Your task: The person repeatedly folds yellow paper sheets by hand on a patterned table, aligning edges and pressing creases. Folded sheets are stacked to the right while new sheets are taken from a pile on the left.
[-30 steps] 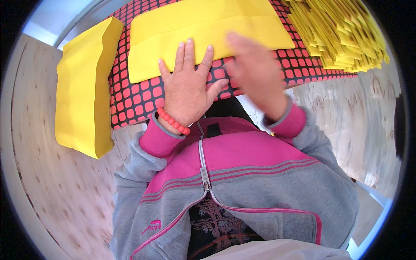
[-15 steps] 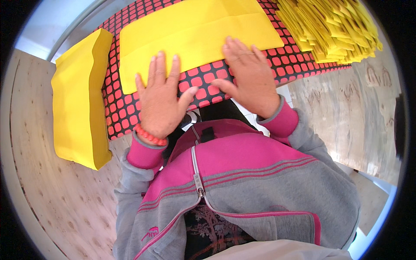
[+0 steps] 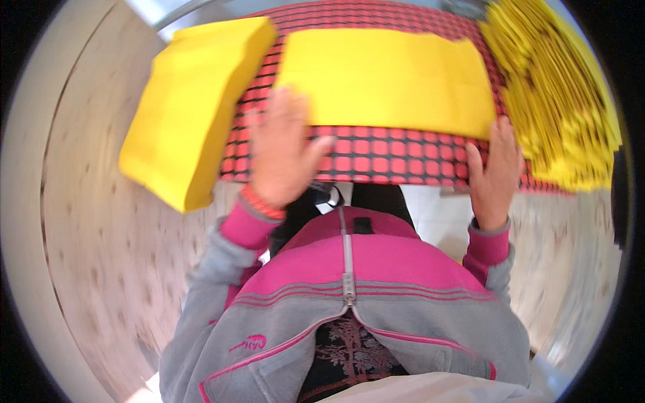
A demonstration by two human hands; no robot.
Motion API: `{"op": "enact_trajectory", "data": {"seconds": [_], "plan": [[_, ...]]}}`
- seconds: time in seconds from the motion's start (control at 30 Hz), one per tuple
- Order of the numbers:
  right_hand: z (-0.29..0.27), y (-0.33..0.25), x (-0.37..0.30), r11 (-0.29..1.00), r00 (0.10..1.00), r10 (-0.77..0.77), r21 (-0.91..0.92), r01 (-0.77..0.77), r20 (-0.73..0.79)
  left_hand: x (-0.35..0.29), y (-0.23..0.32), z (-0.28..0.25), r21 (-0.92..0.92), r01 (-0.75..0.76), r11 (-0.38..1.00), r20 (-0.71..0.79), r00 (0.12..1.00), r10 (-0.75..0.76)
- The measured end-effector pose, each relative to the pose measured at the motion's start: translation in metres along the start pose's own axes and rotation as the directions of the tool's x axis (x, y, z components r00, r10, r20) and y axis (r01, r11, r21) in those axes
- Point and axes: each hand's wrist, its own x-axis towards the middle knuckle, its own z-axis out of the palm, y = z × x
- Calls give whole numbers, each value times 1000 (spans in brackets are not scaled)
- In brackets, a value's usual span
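A flat rectangular yellow piece (image 3: 386, 80), cloth-like with faint creases, lies on the red-and-black patterned table cover (image 3: 379, 158). My left hand (image 3: 282, 148) is palm down at its near left corner, thumb spread away from the fingers; the fingertips are blurred. At the near right corner, my right hand (image 3: 497, 171) reaches in with fingers stretched and thumb apart, its fingertips by the edge of the piece. Neither hand grips anything. Whether the right fingertips press on the piece or on the cover, I cannot tell.
To the left stands a neat, thick stack of yellow pieces (image 3: 191, 101), partly over the cover's edge. A looser pile of folded yellow pieces (image 3: 554, 101) lies to the right. Bare wooden boards (image 3: 101, 221) flank the patterned cover.
My view has swung, so the stack, sheet and pile sit further right in the picture. My hands have moved apart, the right one sliding to the right end of the yellow piece.
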Motion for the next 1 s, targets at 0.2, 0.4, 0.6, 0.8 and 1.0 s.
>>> {"op": "enact_trajectory", "data": {"seconds": [0.2,0.4,0.6,0.8,1.0], "plan": [[10,-82,11,853,887,-449,349,389,109,34,74,20,-208,-313,927,-31,949,314],[20,-56,13,891,871,-421,297,345,253,16,35,15,-311,-174,934,138,964,226],[10,7,5,947,936,-287,208,245,203,-11,-28,-9,-157,-3,988,135,991,24],[10,34,-8,975,968,-190,150,166,163,-14,-30,-2,-138,0,990,81,997,11],[13,43,-7,984,973,-41,-161,79,228,-10,-25,-6,-106,-4,994,3,1000,5]]}}
